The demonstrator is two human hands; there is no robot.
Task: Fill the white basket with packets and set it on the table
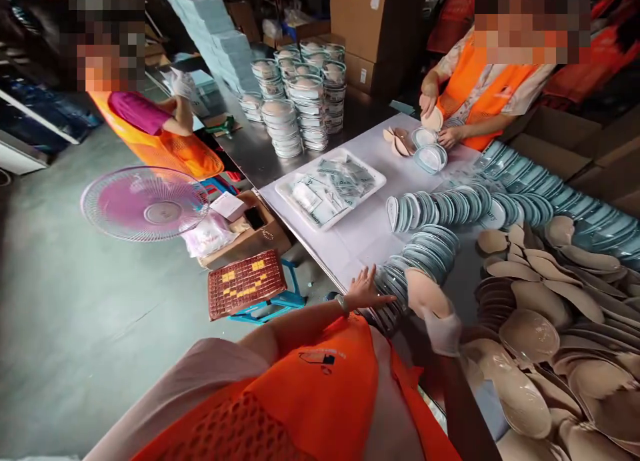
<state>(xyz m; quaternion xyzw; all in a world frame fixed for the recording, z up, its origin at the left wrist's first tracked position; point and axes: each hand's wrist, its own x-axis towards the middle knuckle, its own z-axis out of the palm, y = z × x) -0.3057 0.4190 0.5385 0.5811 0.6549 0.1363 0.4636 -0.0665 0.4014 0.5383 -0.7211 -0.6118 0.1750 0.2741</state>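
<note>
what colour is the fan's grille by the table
Pink, with a pale hub: the fan shows in the head view.

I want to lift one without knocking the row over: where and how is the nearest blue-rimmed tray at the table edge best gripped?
Probably by its upper rim, from above. The blue-rimmed trays stand on edge, overlapping in a curved row, so faces are covered and only rims are exposed. The left hand already rests at the row's near end; pinch the end one there.

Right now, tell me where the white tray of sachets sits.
The white tray of sachets sits mid-table on the white sheet, between the stacked round cases and the fanned blue lids.
</note>
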